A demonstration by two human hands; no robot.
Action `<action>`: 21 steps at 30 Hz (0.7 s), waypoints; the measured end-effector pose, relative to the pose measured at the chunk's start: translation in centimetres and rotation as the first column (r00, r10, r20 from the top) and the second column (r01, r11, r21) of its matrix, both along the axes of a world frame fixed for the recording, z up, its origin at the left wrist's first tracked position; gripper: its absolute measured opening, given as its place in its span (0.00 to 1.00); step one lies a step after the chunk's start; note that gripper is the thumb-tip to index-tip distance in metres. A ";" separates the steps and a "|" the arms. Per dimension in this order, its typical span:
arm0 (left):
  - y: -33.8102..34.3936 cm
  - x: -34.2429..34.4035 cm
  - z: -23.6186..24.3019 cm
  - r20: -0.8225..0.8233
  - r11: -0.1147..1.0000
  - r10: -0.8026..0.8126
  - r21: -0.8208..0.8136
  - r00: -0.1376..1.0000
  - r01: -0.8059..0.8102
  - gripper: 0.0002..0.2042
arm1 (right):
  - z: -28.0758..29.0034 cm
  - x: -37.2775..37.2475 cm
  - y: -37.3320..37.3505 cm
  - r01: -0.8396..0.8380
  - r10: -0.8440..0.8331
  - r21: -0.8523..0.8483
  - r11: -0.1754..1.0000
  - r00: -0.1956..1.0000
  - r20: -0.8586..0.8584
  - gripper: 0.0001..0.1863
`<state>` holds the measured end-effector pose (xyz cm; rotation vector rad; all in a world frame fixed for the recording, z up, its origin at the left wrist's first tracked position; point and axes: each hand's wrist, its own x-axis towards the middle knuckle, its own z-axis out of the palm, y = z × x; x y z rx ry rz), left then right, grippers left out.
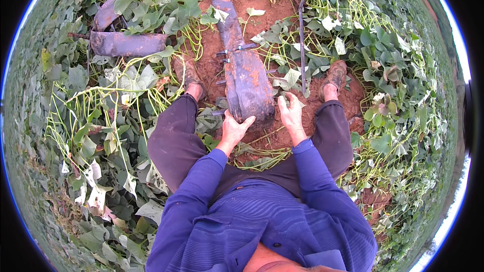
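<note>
Here, left hand (233, 130): at near end of the dark pipe (247, 83); I cannot tell if its fingers clamp
Right hand (291, 116): beside it, fingers apart
Pipe: over red soil (275, 5), between the shoes (334, 73)

Long, dark, tube-like piece (242, 66) (smeared reddish), wider at near end, over red soil (269, 10).

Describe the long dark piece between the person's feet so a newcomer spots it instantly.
Find the bare reddish soil framed by green vines. Along it lies a muddy, dark, pipe-like piece, its broad near end touching the left hand. Unlike the short dark pieces at upper left and the thin dark rod to its right, it is both long and wide.
</note>
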<state>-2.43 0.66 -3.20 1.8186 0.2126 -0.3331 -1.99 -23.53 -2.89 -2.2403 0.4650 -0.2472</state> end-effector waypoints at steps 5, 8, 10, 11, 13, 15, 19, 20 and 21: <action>-0.9 0.4 0.3 0.002 0.998 -0.045 -0.032 0.999 0.045 0.41 | -2.6 -1.4 3.2 -0.066 0.116 0.366 0.928 0.987 -0.114 0.49; -1.0 1.3 -0.6 0.036 0.991 -0.022 -0.134 0.999 0.026 0.38 | -0.8 -0.5 4.9 -0.040 0.086 0.483 0.875 0.994 -0.074 0.56; -1.4 1.2 -1.6 0.036 0.971 -0.016 -0.239 0.999 0.025 0.37 | -0.3 -0.6 5.1 -0.007 0.053 0.470 0.883 0.995 -0.085 0.58; -1.5 1.1 -2.1 0.043 0.948 -0.008 -0.318 0.999 0.021 0.37 | -0.6 -0.8 5.3 -0.004 0.048 0.490 0.872 0.996 -0.079 0.59; -1.3 1.1 -2.9 0.079 0.947 0.001 -0.322 0.997 0.024 0.36 | -1.3 -1.0 5.6 -0.005 0.065 0.459 0.888 0.991 -0.114 0.62; -1.4 0.8 -3.3 0.043 0.971 0.024 -0.240 0.999 -0.013 0.35 | -1.6 -1.2 5.1 -0.064 0.131 0.448 0.892 0.984 -0.120 0.61; -1.2 1.0 -0.4 -0.013 0.994 0.024 -0.102 1.000 -0.026 0.36 | -1.1 -0.9 2.0 -0.262 0.338 0.473 0.841 0.938 -0.082 0.45; -1.3 1.0 -0.1 -0.017 0.997 0.013 -0.077 1.000 -0.014 0.37 | -1.8 -0.9 2.1 -0.194 0.262 0.572 0.797 0.965 -0.037 0.42; -1.5 0.9 0.4 0.023 0.997 0.023 -0.079 0.999 -0.021 0.38 | -3.9 -1.0 1.5 -0.152 0.236 0.560 0.814 0.969 -0.080 0.40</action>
